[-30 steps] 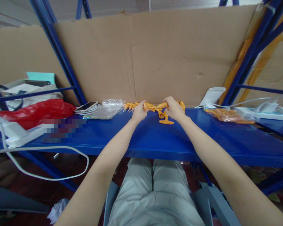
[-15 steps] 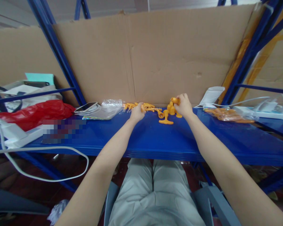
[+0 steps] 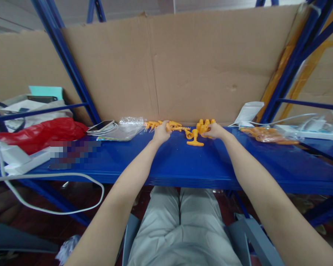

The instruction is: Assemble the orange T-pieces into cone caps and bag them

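My left hand [image 3: 161,133] is closed around an orange-handled corkscrew [image 3: 180,128], its spiral pointing right over the blue shelf. Behind that hand lies a pile of similar orange corkscrews [image 3: 152,125]. My right hand [image 3: 217,131] is at a group of orange hollow plastic pieces [image 3: 202,126], several of them standing upright near the cardboard. Its fingers are bent in at the lower right of the group and appear closed on one piece; the fingertips are partly hidden. Between my hands are a T-shaped orange piece [image 3: 195,139] and an orange ring-ended piece [image 3: 188,135].
Cardboard [image 3: 194,66] backs the blue shelf [image 3: 188,166]. To the left are a clear plastic bag [image 3: 127,129], a phone [image 3: 104,126] with a white cable and a red bag [image 3: 44,133]. On the right lie bagged orange parts [image 3: 269,135] and a white power strip [image 3: 316,133].
My right hand has come down from holding an orange piece above the group. An orange piece now stands upright at the group's back right. My left hand stays nearly still with the corkscrew.
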Demonstrator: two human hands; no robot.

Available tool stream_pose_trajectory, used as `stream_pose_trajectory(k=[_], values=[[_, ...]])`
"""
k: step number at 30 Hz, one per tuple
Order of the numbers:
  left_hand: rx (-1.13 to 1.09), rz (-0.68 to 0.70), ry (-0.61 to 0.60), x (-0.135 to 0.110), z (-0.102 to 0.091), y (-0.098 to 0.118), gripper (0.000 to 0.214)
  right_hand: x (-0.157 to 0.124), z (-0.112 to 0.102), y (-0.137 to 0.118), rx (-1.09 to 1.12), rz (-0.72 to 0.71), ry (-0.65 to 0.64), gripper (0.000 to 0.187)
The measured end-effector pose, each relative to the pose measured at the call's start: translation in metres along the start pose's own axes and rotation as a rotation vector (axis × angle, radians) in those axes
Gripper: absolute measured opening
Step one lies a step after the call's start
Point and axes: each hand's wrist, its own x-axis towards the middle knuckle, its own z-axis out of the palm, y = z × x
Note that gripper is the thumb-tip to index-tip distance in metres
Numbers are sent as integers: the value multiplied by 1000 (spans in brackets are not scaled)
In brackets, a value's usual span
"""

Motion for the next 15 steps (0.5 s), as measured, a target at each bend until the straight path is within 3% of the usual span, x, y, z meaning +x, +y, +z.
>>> stream_pose_trajectory(k=[3, 8, 15], values=[[-6, 0, 2, 1, 2, -1, 55, 1, 8, 0, 66, 44, -78, 18], [-34, -4, -2, 2, 4, -3, 56, 13, 18, 17, 62, 20, -19, 11], [-97, 24, -1, 4, 8, -7, 56, 26, 24, 28, -25, -43, -33, 24]])
